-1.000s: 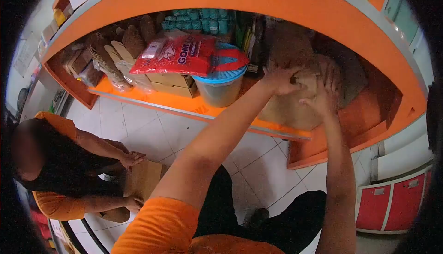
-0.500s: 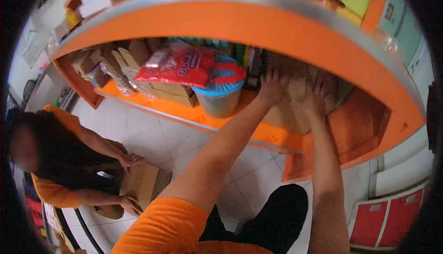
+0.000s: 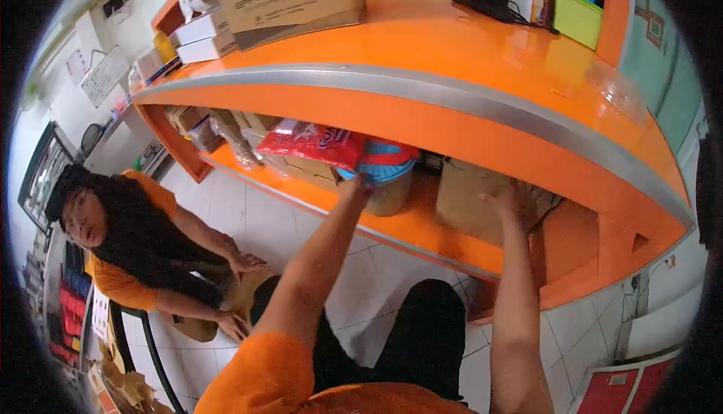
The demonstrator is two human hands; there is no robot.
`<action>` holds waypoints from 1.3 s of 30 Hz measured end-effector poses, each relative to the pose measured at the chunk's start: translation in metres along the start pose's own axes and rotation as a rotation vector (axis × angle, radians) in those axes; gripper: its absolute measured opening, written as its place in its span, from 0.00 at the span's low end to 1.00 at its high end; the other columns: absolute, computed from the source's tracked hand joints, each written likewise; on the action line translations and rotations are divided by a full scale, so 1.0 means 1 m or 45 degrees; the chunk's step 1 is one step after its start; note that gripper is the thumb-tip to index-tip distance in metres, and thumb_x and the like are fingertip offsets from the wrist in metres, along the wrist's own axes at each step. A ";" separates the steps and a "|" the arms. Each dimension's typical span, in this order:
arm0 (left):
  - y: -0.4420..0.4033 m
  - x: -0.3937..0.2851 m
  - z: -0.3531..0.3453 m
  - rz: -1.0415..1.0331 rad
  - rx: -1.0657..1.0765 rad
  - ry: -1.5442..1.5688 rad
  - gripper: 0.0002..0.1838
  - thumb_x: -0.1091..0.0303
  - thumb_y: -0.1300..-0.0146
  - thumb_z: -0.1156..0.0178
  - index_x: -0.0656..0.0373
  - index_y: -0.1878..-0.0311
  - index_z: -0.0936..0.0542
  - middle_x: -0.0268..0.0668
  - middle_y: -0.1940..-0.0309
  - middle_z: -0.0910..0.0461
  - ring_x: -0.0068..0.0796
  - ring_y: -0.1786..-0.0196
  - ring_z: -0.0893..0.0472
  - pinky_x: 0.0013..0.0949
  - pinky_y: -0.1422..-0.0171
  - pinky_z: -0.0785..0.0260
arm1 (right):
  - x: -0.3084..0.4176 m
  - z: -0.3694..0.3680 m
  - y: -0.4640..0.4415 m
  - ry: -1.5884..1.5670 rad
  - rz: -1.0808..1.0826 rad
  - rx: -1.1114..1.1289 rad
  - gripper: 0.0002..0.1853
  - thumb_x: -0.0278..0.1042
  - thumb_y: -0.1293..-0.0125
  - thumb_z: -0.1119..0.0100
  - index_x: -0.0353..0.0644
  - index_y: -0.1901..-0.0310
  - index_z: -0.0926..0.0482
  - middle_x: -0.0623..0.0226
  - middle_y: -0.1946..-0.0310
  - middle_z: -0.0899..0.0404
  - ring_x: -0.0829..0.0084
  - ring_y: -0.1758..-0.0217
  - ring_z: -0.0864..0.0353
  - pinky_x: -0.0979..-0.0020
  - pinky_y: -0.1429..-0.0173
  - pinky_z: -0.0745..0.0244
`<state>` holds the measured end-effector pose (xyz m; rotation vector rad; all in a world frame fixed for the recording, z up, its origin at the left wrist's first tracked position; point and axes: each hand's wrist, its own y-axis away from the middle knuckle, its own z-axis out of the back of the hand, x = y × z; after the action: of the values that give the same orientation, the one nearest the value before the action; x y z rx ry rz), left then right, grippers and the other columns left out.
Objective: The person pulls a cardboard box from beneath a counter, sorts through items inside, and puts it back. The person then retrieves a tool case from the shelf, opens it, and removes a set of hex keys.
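Observation:
My left hand [image 3: 360, 182] is at the left front side of a clear bucket [image 3: 388, 197] with a blue rim, on the lower shelf. Its fingers are too blurred to make out. A red plastic package [image 3: 312, 143] lies over the bucket's top on the left. My right hand [image 3: 506, 202] reaches into the shelf at the front of a brown cardboard box [image 3: 468, 196]. Its thumb stands apart from the fingers, which point inward against or just beside the box; I cannot tell which.
The orange counter [image 3: 422, 30] overhangs the shelf. On it stand a large carton [image 3: 290, 0], white boxes [image 3: 207, 45] and a green bin [image 3: 578, 19]. A person [image 3: 128, 233] crouches at the left, hands over a cardboard box [image 3: 245, 286]. Red cabinets [image 3: 621, 388] stand lower right.
The view has tilted up, showing more of the countertop. My left hand has left the cardboard box and moved left to the bucket. My right hand stays by the cardboard box.

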<state>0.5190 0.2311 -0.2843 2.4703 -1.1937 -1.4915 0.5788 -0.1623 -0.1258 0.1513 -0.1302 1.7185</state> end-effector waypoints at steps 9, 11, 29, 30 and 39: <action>0.003 -0.078 0.127 -0.129 0.146 -0.362 0.19 0.51 0.34 0.37 0.58 0.54 0.21 0.36 0.69 0.21 0.31 0.77 0.22 0.34 0.76 0.27 | 0.006 -0.003 -0.003 -0.066 -0.031 -0.055 0.66 0.64 0.53 0.22 0.46 0.19 0.53 0.50 0.19 0.55 0.47 0.16 0.58 0.42 0.17 0.57; 0.010 -0.079 0.121 -0.080 0.134 -0.317 0.17 0.53 0.34 0.37 0.58 0.55 0.21 0.35 0.71 0.21 0.31 0.80 0.24 0.34 0.79 0.30 | 0.005 0.000 0.003 -0.104 -0.007 -0.075 0.67 0.62 0.53 0.21 0.46 0.19 0.53 0.48 0.19 0.55 0.46 0.16 0.58 0.41 0.18 0.56; 0.044 -0.144 0.098 0.192 0.309 -0.990 0.21 0.51 0.33 0.41 0.62 0.52 0.18 0.41 0.64 0.14 0.35 0.68 0.14 0.39 0.65 0.17 | 0.167 -0.143 -0.040 -1.424 0.620 -0.286 0.20 0.41 0.30 0.36 0.33 0.46 0.21 0.53 0.53 0.15 0.57 0.48 0.15 0.59 0.37 0.24; 0.036 -0.140 0.105 0.178 0.315 -1.000 0.21 0.51 0.33 0.41 0.62 0.51 0.18 0.41 0.63 0.14 0.35 0.67 0.13 0.39 0.63 0.17 | 0.190 -0.138 -0.076 -1.291 0.519 -0.269 0.24 0.45 0.32 0.34 0.32 0.46 0.22 0.50 0.49 0.16 0.52 0.46 0.16 0.58 0.37 0.25; 0.038 -0.133 0.109 0.138 0.288 -0.770 0.20 0.57 0.36 0.39 0.65 0.50 0.23 0.43 0.67 0.18 0.38 0.71 0.14 0.45 0.64 0.14 | 0.274 -0.172 -0.287 -0.264 0.270 -0.482 0.32 0.60 0.33 0.41 0.37 0.42 0.19 0.45 0.40 0.22 0.53 0.38 0.20 0.52 0.37 0.25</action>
<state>0.3796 0.3238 -0.2300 2.0732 -1.6225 -2.2725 0.8167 0.1773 -0.2475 0.0347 -0.6392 1.8523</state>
